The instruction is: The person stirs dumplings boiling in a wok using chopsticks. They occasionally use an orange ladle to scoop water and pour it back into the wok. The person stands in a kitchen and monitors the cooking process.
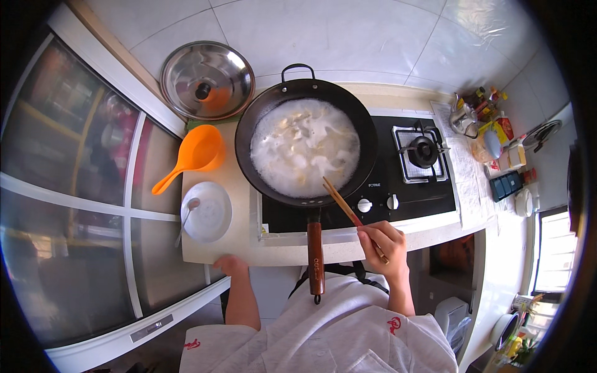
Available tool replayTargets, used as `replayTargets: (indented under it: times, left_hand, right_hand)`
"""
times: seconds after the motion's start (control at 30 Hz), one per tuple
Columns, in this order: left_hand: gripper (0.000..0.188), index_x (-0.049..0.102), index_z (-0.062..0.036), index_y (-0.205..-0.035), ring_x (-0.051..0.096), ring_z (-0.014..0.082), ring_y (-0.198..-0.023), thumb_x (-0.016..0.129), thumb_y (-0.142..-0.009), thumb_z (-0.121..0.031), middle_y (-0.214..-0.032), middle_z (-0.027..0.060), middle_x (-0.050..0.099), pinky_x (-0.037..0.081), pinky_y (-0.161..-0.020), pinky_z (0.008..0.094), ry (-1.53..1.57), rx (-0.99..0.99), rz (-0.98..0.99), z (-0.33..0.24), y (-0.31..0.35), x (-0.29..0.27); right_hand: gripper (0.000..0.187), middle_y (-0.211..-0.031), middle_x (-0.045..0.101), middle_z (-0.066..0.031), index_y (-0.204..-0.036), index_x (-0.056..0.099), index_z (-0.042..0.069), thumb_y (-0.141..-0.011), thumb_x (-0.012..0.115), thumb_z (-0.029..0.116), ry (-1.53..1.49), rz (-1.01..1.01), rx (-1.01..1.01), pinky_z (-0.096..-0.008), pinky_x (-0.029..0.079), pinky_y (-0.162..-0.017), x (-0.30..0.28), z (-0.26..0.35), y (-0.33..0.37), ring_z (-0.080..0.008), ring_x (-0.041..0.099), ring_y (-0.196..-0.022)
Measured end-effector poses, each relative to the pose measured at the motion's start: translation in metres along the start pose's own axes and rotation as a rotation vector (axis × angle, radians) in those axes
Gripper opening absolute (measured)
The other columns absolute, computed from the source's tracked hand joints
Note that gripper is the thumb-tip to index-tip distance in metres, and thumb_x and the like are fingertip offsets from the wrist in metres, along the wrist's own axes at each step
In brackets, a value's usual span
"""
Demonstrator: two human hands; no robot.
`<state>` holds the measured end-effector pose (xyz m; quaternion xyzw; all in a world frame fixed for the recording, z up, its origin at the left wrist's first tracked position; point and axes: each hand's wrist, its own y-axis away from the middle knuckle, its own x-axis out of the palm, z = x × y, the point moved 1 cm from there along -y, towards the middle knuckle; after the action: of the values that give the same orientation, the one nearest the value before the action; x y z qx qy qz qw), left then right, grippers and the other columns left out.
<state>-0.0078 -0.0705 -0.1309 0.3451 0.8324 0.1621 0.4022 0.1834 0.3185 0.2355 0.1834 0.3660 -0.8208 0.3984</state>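
Note:
My right hand [380, 245] is closed around a pair of wooden chopsticks [346, 206], their tips over the near right rim of a black wok [367, 146]. Inside the wok, pale pieces, possibly dumplings, lie in white, foamy, bubbling liquid [305, 146]. The wok's brown wooden handle [316, 261] points toward me, and nothing grips it. My left hand [231, 265] is at the counter's front edge, below a white bowl [210, 214]. Its fingers are mostly hidden, and I see nothing held there. A spoon [191, 206] rests in the bowl.
An orange ladle-shaped scoop [202, 149] and a steel lid [208, 78] are left of the wok. The black gas stove [398, 214] has a second burner [424, 152] on the right. Bottles and a steel kettle [461, 118] stand beyond it. A glass sliding door [74, 186] borders the left.

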Motion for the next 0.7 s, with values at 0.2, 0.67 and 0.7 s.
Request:
replayTargets:
  times: [0.2, 0.67, 0.7]
  left_hand:
    - [0.059, 0.008, -0.0049, -0.145, 0.060, 0.0356, -0.108, 0.032, -0.099, -0.032, -0.128, 0.0196, 0.054, 0.054, -0.090, 0.0445, 0.253, 0.016, 0.051, 0.000, -0.009, 0.000]
    - [0.077, 0.058, 0.0057, -0.118, 0.059, 0.0349, -0.109, 0.020, -0.095, -0.058, -0.124, 0.0161, 0.059, 0.048, -0.095, 0.0473, 0.510, -0.210, -0.076, -0.055, 0.085, -0.021]
    - [0.078, 0.057, 0.0049, -0.119, 0.058, 0.0342, -0.110, 0.019, -0.095, -0.058, -0.125, 0.0153, 0.059, 0.047, -0.097, 0.0471, 0.515, -0.222, -0.067, -0.054, 0.082, -0.020]
  right_hand:
    - [0.003, -0.074, 0.065, -0.0083, -0.081, 0.070, 0.001, -0.077, 0.070, 0.000, -0.003, -0.008, -0.003, -0.0274, 0.049, -0.049, 0.000, -0.002, -0.002, -0.0194, 0.063, -0.057]
    - [0.006, -0.074, 0.063, -0.0059, -0.080, 0.068, 0.003, -0.076, 0.072, 0.002, 0.005, -0.028, -0.052, -0.0281, 0.049, -0.048, 0.003, -0.003, -0.001, -0.0191, 0.061, -0.054]
    - [0.006, -0.074, 0.063, -0.0060, -0.080, 0.068, 0.003, -0.076, 0.072, 0.002, 0.008, -0.026, -0.050, -0.0281, 0.049, -0.048, 0.003, -0.002, -0.001, -0.0190, 0.061, -0.054]
